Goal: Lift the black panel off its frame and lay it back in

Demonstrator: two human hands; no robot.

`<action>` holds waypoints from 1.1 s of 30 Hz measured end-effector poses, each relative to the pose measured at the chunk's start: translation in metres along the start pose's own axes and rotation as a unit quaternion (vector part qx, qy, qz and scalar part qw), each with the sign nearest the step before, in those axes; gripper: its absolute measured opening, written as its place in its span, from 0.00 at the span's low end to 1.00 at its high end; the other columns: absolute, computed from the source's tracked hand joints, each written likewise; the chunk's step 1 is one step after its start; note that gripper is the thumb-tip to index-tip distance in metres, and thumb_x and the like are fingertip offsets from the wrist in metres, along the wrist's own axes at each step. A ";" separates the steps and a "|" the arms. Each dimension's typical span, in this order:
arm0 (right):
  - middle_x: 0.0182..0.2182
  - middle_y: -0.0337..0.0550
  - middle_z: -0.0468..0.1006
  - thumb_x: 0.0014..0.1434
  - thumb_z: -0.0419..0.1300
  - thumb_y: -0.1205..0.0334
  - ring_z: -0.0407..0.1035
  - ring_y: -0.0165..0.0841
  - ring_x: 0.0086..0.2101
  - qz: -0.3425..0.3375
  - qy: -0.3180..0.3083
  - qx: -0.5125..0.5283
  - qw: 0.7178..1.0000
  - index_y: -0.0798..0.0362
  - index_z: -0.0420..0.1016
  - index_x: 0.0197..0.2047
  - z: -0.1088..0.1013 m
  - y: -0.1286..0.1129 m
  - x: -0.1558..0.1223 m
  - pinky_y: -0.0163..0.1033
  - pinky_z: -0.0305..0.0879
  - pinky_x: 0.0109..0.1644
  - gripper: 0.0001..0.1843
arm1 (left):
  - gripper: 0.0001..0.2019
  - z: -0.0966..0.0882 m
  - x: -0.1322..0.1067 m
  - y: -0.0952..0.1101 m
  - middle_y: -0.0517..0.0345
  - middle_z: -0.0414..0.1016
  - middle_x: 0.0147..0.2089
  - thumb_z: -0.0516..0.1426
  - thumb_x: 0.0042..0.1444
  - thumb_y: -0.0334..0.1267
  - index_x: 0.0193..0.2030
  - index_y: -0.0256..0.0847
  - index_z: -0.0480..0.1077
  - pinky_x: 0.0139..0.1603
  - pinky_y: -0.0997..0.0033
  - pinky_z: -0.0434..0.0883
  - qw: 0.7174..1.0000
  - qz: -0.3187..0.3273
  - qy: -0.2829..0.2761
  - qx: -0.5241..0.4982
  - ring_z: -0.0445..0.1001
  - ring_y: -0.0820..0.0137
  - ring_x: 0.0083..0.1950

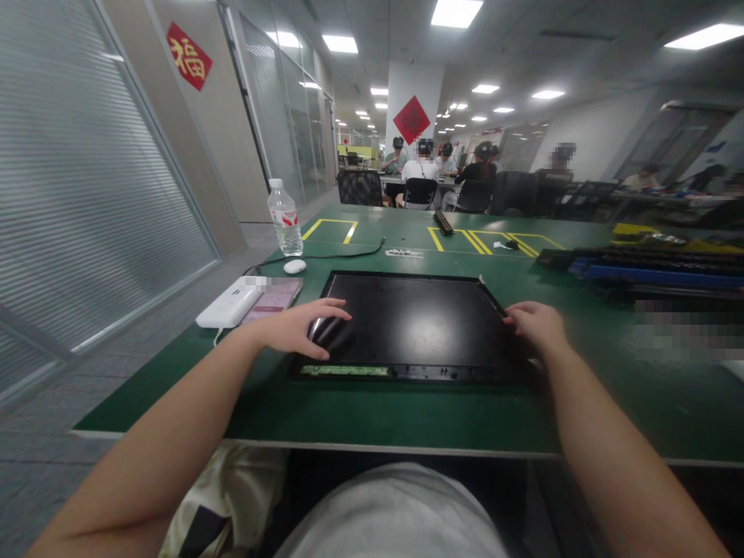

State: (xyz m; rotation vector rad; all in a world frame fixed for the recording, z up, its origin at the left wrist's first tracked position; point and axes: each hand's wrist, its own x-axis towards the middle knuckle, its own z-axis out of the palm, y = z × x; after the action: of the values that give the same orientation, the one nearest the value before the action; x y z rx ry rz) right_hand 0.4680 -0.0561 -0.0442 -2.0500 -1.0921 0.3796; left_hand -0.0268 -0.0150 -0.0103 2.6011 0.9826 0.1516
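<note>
A flat black display panel (418, 318) lies on the green table in front of me, set in a thin dark frame. Along its near edge, on the left, runs a narrow green circuit board (346, 371). My left hand (305, 325) is over the panel's left edge, thumb and fingers apart; a shiny patch shows between them, and whether they press on the surface I cannot tell. At the opposite side, my right hand (538, 325) has its fingers closed on the frame's right edge.
Left of the panel are a white power bank (226, 302), a pink phone-like slab (276, 298), a white oval case (294, 266) and a water bottle (284, 221). A black cable (349, 255) crosses behind. Dark and blue parts (645, 271) are piled right. People sit at tables beyond.
</note>
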 end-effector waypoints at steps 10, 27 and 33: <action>0.29 0.45 0.84 0.52 0.60 0.62 0.68 0.30 0.20 0.001 -0.006 0.000 1.000 0.53 0.82 0.36 0.000 -0.004 -0.003 0.36 0.68 0.28 0.10 | 0.24 0.020 0.025 -0.031 0.40 0.74 0.64 0.50 0.63 0.44 0.59 0.37 0.75 0.70 0.48 0.63 0.969 -0.174 0.140 0.107 0.68 0.48 0.68; 0.27 0.43 0.83 0.52 0.59 0.66 0.73 0.33 0.23 -0.013 0.000 -0.047 0.999 0.52 0.81 0.36 -0.002 -0.013 -0.011 0.37 0.67 0.31 0.11 | 0.27 0.026 0.035 -0.040 0.44 0.77 0.62 0.49 0.54 0.34 0.59 0.35 0.77 0.69 0.55 0.65 0.964 -0.196 0.154 0.092 0.73 0.53 0.64; 0.27 0.44 0.83 0.51 0.59 0.64 0.74 0.35 0.25 -0.018 0.008 -0.051 0.999 0.51 0.82 0.36 -0.001 -0.009 -0.007 0.37 0.67 0.30 0.11 | 0.28 0.027 0.036 -0.042 0.49 0.79 0.59 0.49 0.53 0.34 0.59 0.39 0.77 0.69 0.55 0.65 0.964 -0.194 0.168 0.077 0.73 0.55 0.63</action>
State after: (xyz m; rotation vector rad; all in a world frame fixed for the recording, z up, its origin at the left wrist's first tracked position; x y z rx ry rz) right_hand 0.4594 -0.0591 -0.0380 -2.1146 -1.1579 0.2940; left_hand -0.0198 0.0302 -0.0520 2.5034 1.6626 0.4390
